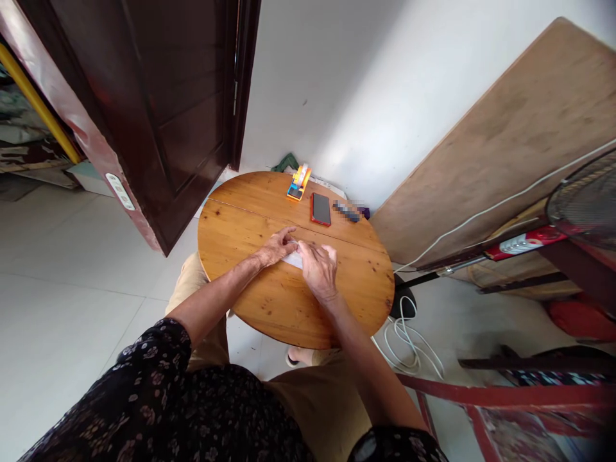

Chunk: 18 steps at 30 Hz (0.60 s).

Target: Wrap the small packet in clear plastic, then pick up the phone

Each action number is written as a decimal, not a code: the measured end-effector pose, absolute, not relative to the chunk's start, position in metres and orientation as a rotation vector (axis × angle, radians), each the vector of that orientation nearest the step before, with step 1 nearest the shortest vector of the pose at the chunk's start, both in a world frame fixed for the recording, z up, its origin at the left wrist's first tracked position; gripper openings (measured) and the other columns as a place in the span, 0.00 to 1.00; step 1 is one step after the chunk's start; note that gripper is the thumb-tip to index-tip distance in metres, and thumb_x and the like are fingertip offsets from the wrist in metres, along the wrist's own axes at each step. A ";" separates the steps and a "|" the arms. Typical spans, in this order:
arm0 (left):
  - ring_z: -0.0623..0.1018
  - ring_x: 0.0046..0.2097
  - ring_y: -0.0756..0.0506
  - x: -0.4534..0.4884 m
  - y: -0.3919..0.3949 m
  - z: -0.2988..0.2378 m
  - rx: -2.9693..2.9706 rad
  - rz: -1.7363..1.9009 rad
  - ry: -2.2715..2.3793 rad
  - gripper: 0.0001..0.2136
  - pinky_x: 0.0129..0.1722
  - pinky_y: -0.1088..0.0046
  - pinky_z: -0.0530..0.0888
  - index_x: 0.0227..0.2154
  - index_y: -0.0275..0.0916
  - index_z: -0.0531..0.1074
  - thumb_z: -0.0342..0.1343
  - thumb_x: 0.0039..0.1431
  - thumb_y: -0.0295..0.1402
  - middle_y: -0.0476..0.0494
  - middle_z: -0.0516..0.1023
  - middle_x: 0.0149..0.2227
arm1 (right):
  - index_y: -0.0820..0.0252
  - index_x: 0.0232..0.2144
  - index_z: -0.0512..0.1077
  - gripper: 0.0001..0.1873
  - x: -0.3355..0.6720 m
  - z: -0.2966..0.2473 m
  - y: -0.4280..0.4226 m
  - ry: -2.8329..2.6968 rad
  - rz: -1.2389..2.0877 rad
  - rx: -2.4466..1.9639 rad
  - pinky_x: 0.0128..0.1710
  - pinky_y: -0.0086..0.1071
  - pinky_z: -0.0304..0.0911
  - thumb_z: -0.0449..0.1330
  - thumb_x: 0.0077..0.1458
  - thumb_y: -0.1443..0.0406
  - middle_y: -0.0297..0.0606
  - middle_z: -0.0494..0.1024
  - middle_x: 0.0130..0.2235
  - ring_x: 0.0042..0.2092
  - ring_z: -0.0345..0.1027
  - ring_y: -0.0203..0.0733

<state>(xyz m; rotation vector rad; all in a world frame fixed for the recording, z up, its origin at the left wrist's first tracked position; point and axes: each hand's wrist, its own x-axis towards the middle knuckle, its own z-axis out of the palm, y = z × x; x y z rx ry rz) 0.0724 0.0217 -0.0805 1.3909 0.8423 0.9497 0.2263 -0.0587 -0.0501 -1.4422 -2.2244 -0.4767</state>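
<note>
White sheet [292, 260] lies under left hand [279, 246], right hand [318, 269].

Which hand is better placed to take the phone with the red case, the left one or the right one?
Probably the right hand: the phone lies straight beyond it. The left hand would have to cross over. Both rest on the white sheet.
</note>
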 end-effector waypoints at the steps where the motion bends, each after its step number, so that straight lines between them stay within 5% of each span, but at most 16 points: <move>1: 0.74 0.36 0.49 0.072 0.021 -0.080 1.385 0.946 0.847 0.30 0.38 0.73 0.71 0.62 0.35 0.66 0.61 0.55 0.31 0.45 0.77 0.39 | 0.60 0.57 0.70 0.18 0.226 -0.053 -0.065 -2.239 -0.487 -1.453 0.60 0.43 0.52 0.50 0.69 0.67 0.47 0.82 0.52 0.55 0.72 0.47; 8: 0.74 0.37 0.50 0.071 0.022 -0.081 1.389 0.950 0.876 0.29 0.40 0.72 0.73 0.62 0.34 0.67 0.59 0.56 0.30 0.44 0.76 0.40 | 0.63 0.66 0.61 0.29 0.223 -0.076 -0.077 -2.295 -0.498 -1.529 0.65 0.51 0.47 0.45 0.64 0.74 0.51 0.72 0.62 0.66 0.61 0.50; 18: 0.73 0.35 0.51 0.069 0.022 -0.079 1.403 0.979 0.878 0.26 0.37 0.75 0.72 0.59 0.36 0.70 0.59 0.55 0.30 0.47 0.76 0.38 | 0.60 0.61 0.68 0.26 0.224 -0.064 -0.086 -2.277 -0.384 -1.404 0.67 0.49 0.48 0.48 0.63 0.73 0.47 0.77 0.58 0.62 0.66 0.47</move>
